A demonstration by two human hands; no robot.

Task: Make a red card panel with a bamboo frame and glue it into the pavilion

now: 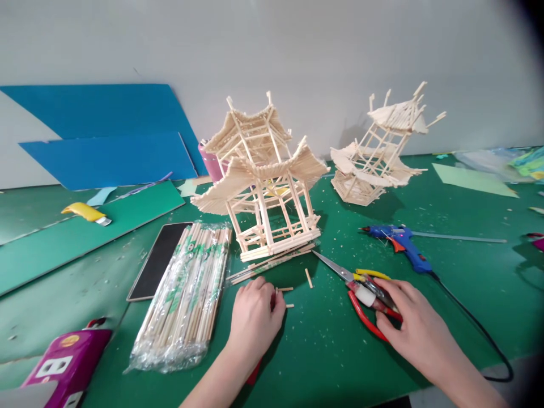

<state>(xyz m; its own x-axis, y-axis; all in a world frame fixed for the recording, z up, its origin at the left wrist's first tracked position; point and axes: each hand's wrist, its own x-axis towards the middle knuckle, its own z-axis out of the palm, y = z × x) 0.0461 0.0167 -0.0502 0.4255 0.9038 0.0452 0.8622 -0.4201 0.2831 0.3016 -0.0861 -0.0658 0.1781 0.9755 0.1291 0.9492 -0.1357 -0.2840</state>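
Head view, going left to right across the green table (340,351): a magenta box (70,360) is cut off at the bottom-left corner, and a yellow utility knife (87,213) is laid on a green sheet further back, with blue boards (106,136) leaned against the wall behind it. A black slab (158,259) is seen flat next to a plastic-wrapped bundle of sticks (187,294). Just right of that bundle the left hand (255,317) is rested knuckles-up on the table, fingers curled loosely; something red is tucked under it, but whether it is actually gripped can't be told. A few short stick pieces (285,290) are scattered right by its fingertips. Behind the hand a stick pagoda (263,187) is stood upright on some loose long sticks, with a pink cup (211,161) half hidden behind it. A second pagoda model (378,153) is seen tilted over, further back and to the right. Near the front, red-handled scissors (361,289) are lying with the blades pointed toward the upright pagoda, and the right hand (414,323) is laid over the handles, its grip loose and not closed round them. A blue glue gun (402,241) is set just behind, its black cord trailed off to the right
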